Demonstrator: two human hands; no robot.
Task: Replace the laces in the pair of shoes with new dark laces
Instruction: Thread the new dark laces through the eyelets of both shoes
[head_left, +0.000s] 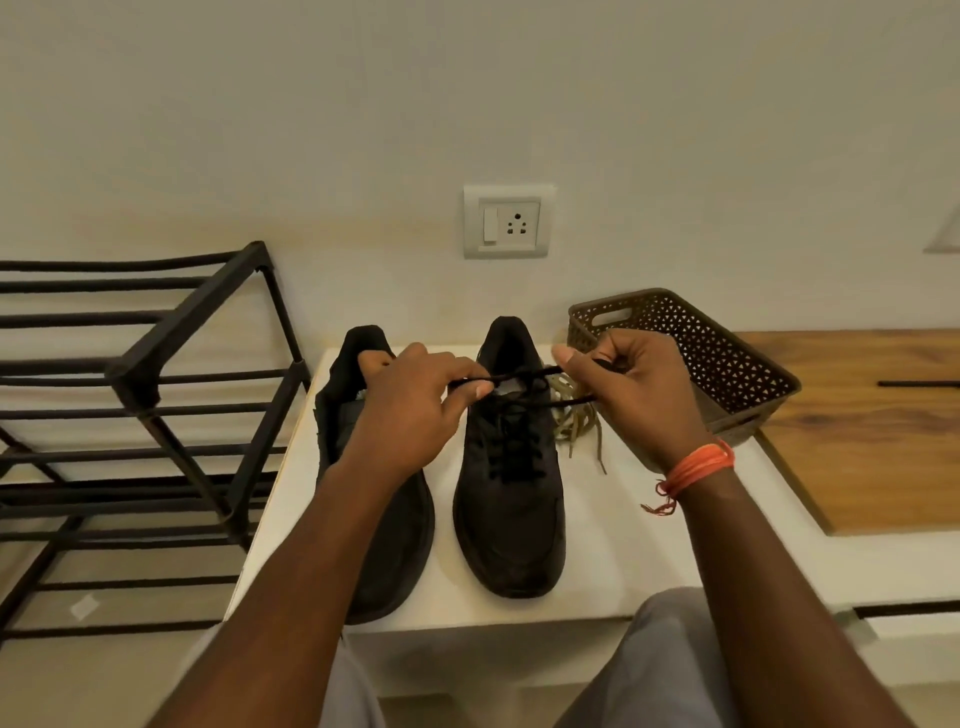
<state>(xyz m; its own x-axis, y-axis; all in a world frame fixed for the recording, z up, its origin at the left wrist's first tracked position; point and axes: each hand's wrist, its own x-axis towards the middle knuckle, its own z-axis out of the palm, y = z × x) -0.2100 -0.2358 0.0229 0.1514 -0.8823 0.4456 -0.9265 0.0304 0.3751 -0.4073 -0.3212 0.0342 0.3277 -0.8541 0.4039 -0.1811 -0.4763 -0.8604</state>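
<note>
Two black sneakers stand side by side on the white counter, toes toward the person. The right sneaker sits at centre of the view and has a dark lace threaded through its eyelets; the lace ends are pulled out sideways above the tongue. The left hand, at approx. 9 o'clock from the lace crossing, pinches one lace end btw. thumb and forefinger, other fingers curled. The right hand, at approx. 3 o'clock from it, has fingers curled around the other lace end, thumb stretched out along it; an orange thread band is around this wrist. The left sneaker is partly hidden behind the left forearm, and I cannot tell if it has a lace. A bundle of old khaki laces lies on the counter just beside the right sneaker, at its 3 o'clock, partly behind the right hand. A brown perforated plastic basket stands at 2 o'clock near the wall. A black metal shoe rack is at 9 o'clock beside the counter. A wall socket w/ switch is at 12 o'clock, and a wooden surface at 3 o'clock.
</note>
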